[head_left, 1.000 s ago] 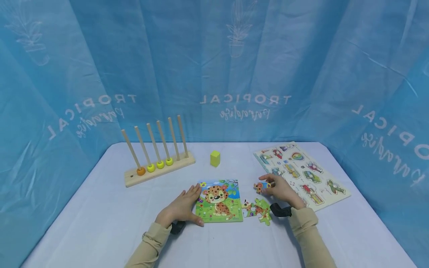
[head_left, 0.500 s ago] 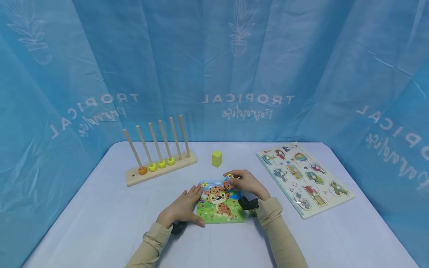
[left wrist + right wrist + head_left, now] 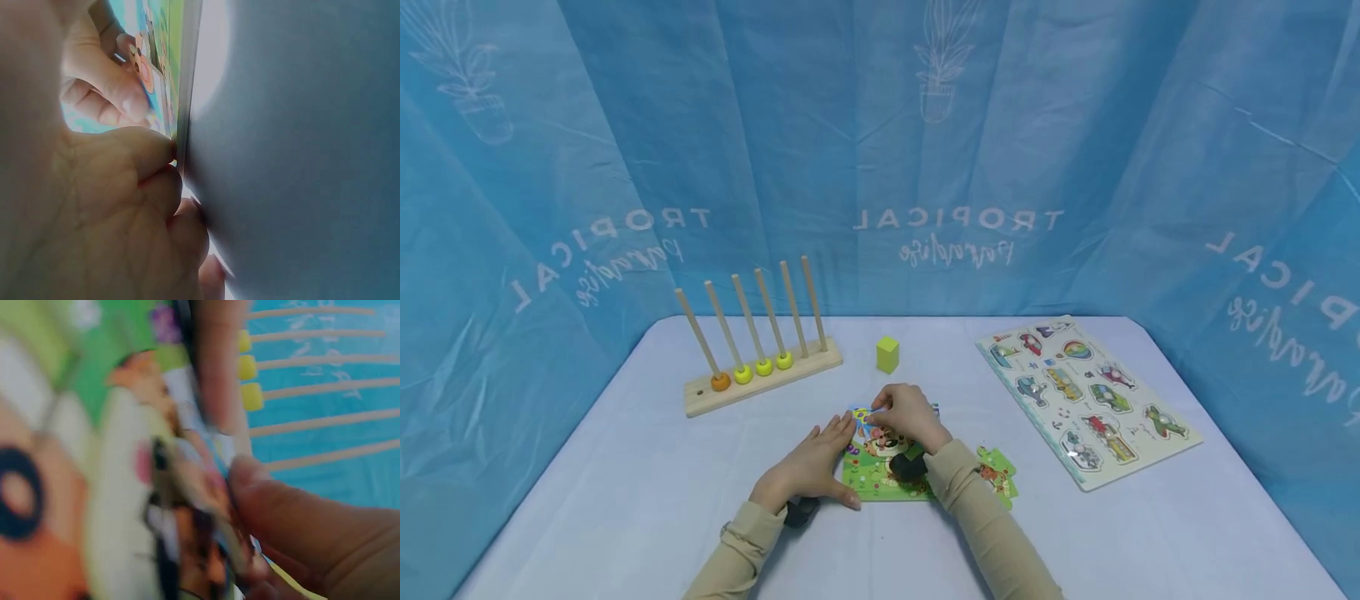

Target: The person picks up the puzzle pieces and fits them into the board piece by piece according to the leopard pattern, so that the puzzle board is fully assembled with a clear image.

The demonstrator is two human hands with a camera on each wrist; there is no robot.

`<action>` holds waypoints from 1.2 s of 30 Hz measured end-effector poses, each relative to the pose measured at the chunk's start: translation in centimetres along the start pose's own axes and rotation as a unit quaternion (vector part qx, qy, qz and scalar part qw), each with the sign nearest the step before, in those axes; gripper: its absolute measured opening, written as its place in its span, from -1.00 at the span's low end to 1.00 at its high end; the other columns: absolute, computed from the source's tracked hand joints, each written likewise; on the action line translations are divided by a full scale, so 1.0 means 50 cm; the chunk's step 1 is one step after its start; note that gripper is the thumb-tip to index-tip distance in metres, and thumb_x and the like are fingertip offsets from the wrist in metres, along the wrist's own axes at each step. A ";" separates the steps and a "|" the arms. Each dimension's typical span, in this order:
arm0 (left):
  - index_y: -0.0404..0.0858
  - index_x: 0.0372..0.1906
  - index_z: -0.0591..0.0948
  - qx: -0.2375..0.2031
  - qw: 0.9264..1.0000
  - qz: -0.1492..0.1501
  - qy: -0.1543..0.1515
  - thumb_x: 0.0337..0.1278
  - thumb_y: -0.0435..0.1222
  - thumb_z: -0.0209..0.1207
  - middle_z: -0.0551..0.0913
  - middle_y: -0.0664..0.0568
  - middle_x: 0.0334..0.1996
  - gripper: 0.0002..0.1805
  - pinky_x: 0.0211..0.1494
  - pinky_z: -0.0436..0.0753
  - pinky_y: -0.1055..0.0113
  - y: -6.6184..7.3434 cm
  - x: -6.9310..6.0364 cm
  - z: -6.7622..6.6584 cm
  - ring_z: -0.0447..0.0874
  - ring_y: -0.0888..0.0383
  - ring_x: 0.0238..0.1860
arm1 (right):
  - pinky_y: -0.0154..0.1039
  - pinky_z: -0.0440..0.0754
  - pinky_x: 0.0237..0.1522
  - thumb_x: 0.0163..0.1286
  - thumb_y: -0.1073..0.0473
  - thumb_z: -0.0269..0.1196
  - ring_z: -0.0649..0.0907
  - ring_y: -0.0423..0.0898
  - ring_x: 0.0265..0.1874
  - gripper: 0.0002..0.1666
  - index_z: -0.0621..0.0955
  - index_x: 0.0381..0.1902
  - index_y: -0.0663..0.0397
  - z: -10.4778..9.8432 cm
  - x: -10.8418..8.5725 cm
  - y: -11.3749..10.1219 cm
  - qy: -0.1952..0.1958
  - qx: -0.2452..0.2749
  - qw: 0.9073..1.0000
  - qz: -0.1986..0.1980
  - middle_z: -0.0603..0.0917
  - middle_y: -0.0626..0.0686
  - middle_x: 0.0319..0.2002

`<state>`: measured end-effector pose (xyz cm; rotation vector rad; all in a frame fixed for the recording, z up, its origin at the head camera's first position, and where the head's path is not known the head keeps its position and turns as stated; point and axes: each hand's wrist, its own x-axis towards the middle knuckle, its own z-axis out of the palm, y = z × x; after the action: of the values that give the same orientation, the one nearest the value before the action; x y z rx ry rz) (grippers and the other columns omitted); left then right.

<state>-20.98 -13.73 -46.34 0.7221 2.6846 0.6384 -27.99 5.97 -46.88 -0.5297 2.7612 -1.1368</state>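
Observation:
A leopard jigsaw puzzle (image 3: 880,483) lies flat in front of me, its middle partly covered by my right hand and wrist camera. My left hand (image 3: 808,463) rests along the puzzle's left edge, fingers extended and thumb at the lower corner. Above the upper left part of the picture, my right hand (image 3: 913,415) pinches a jigsaw piece (image 3: 144,70) between thumb and fingers. The left wrist view shows this piece tilted against the picture. Loose jigsaw pieces (image 3: 997,475) lie to the right of the puzzle, partly behind the right sleeve.
A wooden peg stand (image 3: 763,385) with an orange bead and several yellow beads stands at the back left. Behind the puzzle is a yellow-green block (image 3: 887,355). A vehicle peg-puzzle board (image 3: 1086,408) lies at the right. A blue curtain (image 3: 880,167) encloses the table.
My right hand has carried the jigsaw piece leftward from the right side of the puzzle, across its top, to the upper left part. My left hand has stayed at the left edge.

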 end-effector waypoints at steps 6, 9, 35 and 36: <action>-0.42 0.50 0.01 -0.002 1.000 -0.005 -0.003 -0.31 0.11 0.49 -0.07 -0.25 0.54 0.33 0.56 -0.05 -0.20 0.001 0.001 0.002 -0.15 -0.22 0.55 | -0.28 0.50 -0.44 0.16 0.03 0.44 0.47 -0.13 -0.49 -0.75 0.64 -0.47 0.06 0.020 -0.001 -0.007 0.047 -0.048 0.998 0.003 0.54 0.06 -0.34; -0.40 0.51 0.00 0.000 1.000 -0.008 -0.005 -0.30 0.12 0.49 -0.08 -0.24 0.55 0.34 0.57 -0.06 -0.19 0.002 0.003 -0.003 -0.16 -0.20 0.56 | -0.30 0.45 -0.53 0.16 -0.01 0.43 0.46 -0.13 -0.55 -0.70 0.60 -0.51 0.04 0.027 0.003 -0.010 0.065 -0.058 0.996 0.011 0.52 0.07 -0.36; -0.41 0.50 0.02 -0.002 1.000 -0.020 -0.001 -0.39 0.12 0.51 -0.07 -0.24 0.54 0.37 0.58 -0.08 -0.15 0.006 0.001 0.004 -0.14 -0.19 0.56 | -0.20 0.60 -0.31 0.47 0.05 0.14 0.55 -0.05 -0.43 -0.60 0.57 0.06 0.27 -0.103 -0.035 0.101 0.015 0.215 0.976 0.024 0.61 0.31 -0.20; -0.42 0.50 0.03 -0.003 1.000 -0.020 0.000 -0.39 0.12 0.51 -0.06 -0.24 0.54 0.36 0.58 -0.08 -0.15 0.005 0.001 0.003 -0.14 -0.19 0.56 | -0.21 0.62 -0.29 0.47 0.07 0.14 0.57 -0.06 -0.42 -0.59 0.56 0.07 0.29 -0.114 -0.041 0.110 0.014 0.212 0.977 0.027 0.61 0.31 -0.19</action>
<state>-20.86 -13.44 -46.35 0.6645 2.6891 0.6373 -28.90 14.12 -46.71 -0.3854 2.4235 -1.6662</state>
